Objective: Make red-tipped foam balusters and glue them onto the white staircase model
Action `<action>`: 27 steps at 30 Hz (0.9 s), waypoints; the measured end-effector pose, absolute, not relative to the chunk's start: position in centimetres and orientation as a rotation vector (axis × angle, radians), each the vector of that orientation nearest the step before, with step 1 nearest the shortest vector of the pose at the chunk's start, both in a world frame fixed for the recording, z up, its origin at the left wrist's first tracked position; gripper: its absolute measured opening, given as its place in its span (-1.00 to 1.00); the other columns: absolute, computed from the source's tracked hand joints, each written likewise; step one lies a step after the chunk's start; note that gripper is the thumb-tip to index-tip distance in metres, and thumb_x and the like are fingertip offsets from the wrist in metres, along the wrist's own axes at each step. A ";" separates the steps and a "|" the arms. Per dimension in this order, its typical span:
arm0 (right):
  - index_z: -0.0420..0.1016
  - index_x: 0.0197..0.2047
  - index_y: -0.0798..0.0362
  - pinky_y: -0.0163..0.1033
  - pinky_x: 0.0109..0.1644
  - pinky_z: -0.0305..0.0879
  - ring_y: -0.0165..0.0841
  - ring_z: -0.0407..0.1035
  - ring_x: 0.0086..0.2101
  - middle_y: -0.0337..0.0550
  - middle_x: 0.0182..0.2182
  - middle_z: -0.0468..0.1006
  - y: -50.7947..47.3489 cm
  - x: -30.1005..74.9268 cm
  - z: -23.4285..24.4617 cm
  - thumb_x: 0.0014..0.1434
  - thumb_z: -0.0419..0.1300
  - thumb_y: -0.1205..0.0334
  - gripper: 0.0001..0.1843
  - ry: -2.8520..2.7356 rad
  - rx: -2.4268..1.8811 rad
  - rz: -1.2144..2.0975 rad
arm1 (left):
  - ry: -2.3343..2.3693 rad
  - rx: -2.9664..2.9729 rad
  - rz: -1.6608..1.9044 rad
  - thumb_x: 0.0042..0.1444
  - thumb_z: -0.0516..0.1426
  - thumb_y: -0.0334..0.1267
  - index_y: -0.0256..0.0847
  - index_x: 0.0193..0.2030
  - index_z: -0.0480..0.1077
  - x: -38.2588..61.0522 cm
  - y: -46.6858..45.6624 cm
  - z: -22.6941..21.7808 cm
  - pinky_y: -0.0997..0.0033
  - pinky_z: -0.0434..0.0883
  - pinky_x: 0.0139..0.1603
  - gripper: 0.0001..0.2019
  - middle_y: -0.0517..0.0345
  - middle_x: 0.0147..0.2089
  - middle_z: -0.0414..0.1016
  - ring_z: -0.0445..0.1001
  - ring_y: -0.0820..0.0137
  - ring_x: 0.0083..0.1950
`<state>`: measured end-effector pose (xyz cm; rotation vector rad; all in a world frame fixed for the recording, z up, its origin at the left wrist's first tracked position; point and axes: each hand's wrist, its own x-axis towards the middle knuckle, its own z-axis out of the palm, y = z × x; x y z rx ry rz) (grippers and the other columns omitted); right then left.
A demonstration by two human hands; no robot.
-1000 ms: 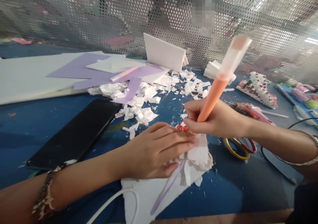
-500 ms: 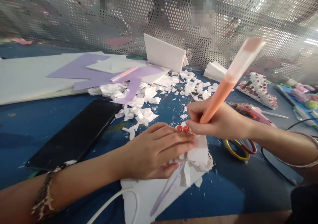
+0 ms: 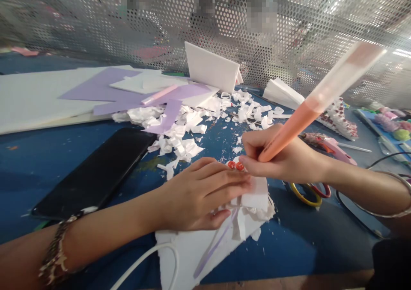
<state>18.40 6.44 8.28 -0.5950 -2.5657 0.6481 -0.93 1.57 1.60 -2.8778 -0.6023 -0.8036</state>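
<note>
My left hand (image 3: 199,193) lies flat with fingers stretched out, pressing down a small white foam piece (image 3: 257,191) near the table's front. Two small red dots (image 3: 236,165) sit on that piece just past my fingertips. My right hand (image 3: 276,155) is closed around an orange marker (image 3: 308,108), its tip down at the red dots and its clear cap end slanting up to the right. Under both hands lies a larger torn white foam sheet (image 3: 189,251) with a lilac strip on it.
A black phone (image 3: 96,174) lies left on the blue table (image 3: 38,157). White scraps (image 3: 183,136) litter the middle; white and lilac sheets (image 3: 96,88) lie behind. Scissors with yellow and red handles (image 3: 306,193) and a pink tool (image 3: 327,144) sit right. A perforated metal screen (image 3: 160,24) closes the back.
The marker's upper end has swung down and to the right while its tip stays at the red dots. My left hand has stayed put.
</note>
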 end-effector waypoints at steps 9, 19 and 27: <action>0.06 -0.63 0.13 -0.52 -0.58 -0.06 -0.67 -0.06 -0.63 -0.43 -0.70 0.09 6.4 18.7 8.3 0.02 0.11 0.42 -0.69 -2.583 -0.601 0.595 | -0.584 -2.884 -0.841 0.06 0.04 -0.35 -0.24 0.05 0.24 -0.8 1.7 1.6 0.28 0.22 -0.03 -0.64 0.09 -0.03 0.44 0.29 0.29 -0.02; 0.06 -0.63 0.13 -0.54 -0.59 -0.05 -0.68 -0.04 -0.62 -0.43 -0.70 0.08 6.6 18.8 8.0 0.02 0.12 0.43 -0.69 -2.520 -0.573 0.646 | -0.595 -2.881 -0.841 0.06 0.04 -0.37 -0.24 0.04 0.24 -0.7 1.6 1.6 0.28 0.20 -0.02 -0.64 0.09 -0.03 0.44 0.30 0.30 -0.02; 0.06 -0.63 0.12 -0.51 -0.59 -0.04 -0.66 -0.04 -0.62 -0.42 -0.69 0.07 6.8 18.9 7.6 0.04 0.09 0.43 -0.70 -2.463 -0.600 0.726 | -0.603 -2.894 -0.812 0.07 0.03 -0.35 -0.23 0.03 0.23 -0.9 1.6 1.6 0.30 0.19 0.01 -0.66 0.10 0.00 0.43 0.33 0.32 -0.01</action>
